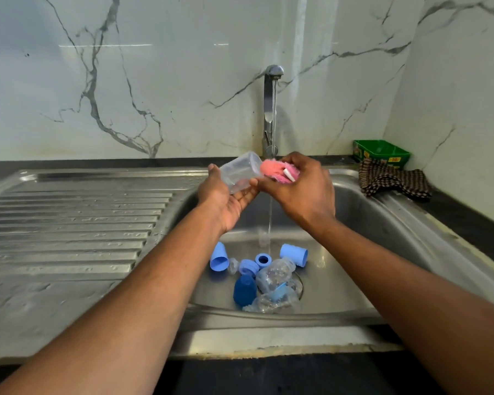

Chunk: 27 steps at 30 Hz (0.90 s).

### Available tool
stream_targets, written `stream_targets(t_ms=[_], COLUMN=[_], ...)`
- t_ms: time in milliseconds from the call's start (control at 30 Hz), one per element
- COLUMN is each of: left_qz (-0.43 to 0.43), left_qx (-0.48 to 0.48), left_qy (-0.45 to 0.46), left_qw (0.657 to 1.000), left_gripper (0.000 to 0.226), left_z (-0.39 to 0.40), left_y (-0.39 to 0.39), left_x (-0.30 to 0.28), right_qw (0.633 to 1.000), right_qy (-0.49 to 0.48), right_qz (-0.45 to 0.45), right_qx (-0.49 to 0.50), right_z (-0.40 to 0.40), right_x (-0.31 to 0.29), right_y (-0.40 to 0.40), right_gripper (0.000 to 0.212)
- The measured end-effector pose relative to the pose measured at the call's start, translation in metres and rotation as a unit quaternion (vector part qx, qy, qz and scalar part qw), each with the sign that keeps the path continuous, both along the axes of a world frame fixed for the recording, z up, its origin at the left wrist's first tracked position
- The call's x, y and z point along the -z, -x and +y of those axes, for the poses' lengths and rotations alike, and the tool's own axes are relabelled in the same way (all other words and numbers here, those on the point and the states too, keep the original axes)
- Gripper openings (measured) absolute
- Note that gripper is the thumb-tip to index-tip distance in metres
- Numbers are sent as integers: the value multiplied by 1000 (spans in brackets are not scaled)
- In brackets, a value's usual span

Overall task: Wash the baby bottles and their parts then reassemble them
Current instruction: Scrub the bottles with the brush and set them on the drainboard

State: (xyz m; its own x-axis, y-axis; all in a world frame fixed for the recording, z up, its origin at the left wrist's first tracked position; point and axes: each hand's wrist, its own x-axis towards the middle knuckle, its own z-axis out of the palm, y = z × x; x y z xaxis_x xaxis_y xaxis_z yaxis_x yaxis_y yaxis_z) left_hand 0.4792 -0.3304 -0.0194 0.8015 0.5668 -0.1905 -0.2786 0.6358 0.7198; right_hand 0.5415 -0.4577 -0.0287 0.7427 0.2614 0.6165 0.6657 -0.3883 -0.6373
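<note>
head | left hand [224, 199] grips bottle [240, 171] | right hand [303, 189] grips sponge [274, 171] at its mouth

Sink basin [368, 223] at centre right, drainboard [77, 223] joined on its left, wall behind both. Tap [270, 109] at the basin's back edge, water falling into the basin. Above the basin, in front of the tap: left hand [226, 201] gripping a bottle [240, 172] tilted on its side, mouth to the right; right hand [303, 189] just right of it, holding a sponge [275, 172] at the bottle's mouth. On the basin floor, near the drain: caps [219, 258], rings [262, 260], a dark cap [244, 290] and two bottles [274, 275] lying clustered, touching. On the counter right of the tap: a tub [381, 152] in the corner, a cloth [391, 181] in front of it, overlapping the basin rim.
</note>
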Motion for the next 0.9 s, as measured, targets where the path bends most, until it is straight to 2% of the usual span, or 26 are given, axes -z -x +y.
stream_targets(t_ms=[133,267,367,433,533,567,633,667,733,800,900], left_qz=[42,84,86,75,57,53,40,35,23,8,8], left_qx=[-10,-19,-19,-16,-32,-34,-2,29,87,109,129], left_qy=[-59,-74,-94,-114,-140,-147,-175,-202,-259,-257,-255], left_qw=[997,994,992,990,988,987,984,978,962,960,958], left_gripper=[54,52,61,75,68,75,100,102,72,44,41], left_z=[3,10,19,20,17,18,17,16,12,14,19], left_y=[0,-1,-1,1,6,7,9,10,11,12,15], left_x=[-2,1,2,2,-1,-1,0,-1,-1,1,4], right_qw=[998,996,994,996,998,997,985,970,948,952,984], right_qy=[3,55,86,68,21,10,-44,-82,-112,-101,-59], right_qz=[-9,-38,-55,-38,10,24,68,94,121,109,48], right_qx=[-54,-56,-36,-44,-62,-74,-152,-207,-271,-268,-163], right_z=[6,10,7,5,2,1,-1,0,5,11,13], right_x=[3,5,1,-2,-4,-5,-6,-7,-9,-9,-3], right_y=[7,13,13,12,6,3,2,2,0,-1,-7], right_gripper=[62,39,39,42,60,68,73,72,56,35,34])
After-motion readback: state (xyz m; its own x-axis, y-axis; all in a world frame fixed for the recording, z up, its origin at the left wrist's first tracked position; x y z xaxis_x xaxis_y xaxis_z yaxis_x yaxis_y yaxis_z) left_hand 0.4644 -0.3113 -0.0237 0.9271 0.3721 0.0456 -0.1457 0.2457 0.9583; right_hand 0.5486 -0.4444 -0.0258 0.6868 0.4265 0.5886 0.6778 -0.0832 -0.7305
